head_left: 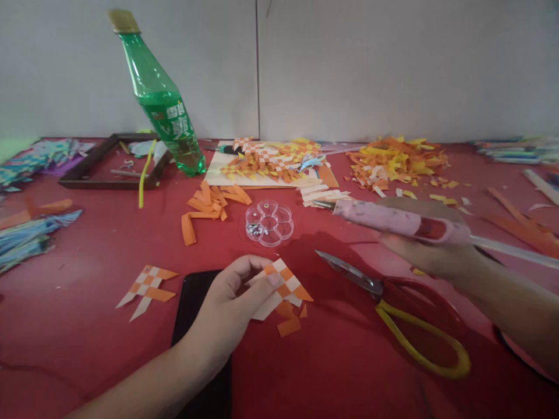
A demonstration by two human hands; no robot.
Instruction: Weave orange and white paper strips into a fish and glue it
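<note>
My left hand point(236, 302) pinches a woven orange-and-white paper piece point(286, 282) between thumb and fingers, low in the middle. Small orange paper scraps point(289, 321) lie under it. In my right hand point(419, 233) is a pink hot glue gun point(375, 216), its metal tip pointing left and a clear glue stick point(510, 247) coming out of its back. Open scissors point(375, 288) with one red and one yellow handle rest below it. A clear flower-shaped case point(269, 224) with small black-and-white beads stands beyond my left hand. A finished-looking checkered paper fish point(148, 286) lies to the left.
A black phone point(203, 384) lies partly under my left forearm. Behind are a green bottle point(163, 105), a dark frame point(109, 185), a board point(213, 174) with woven pieces, and a yellow-orange paper pile point(397, 163). Orange strips point(207, 201) lie left of the case.
</note>
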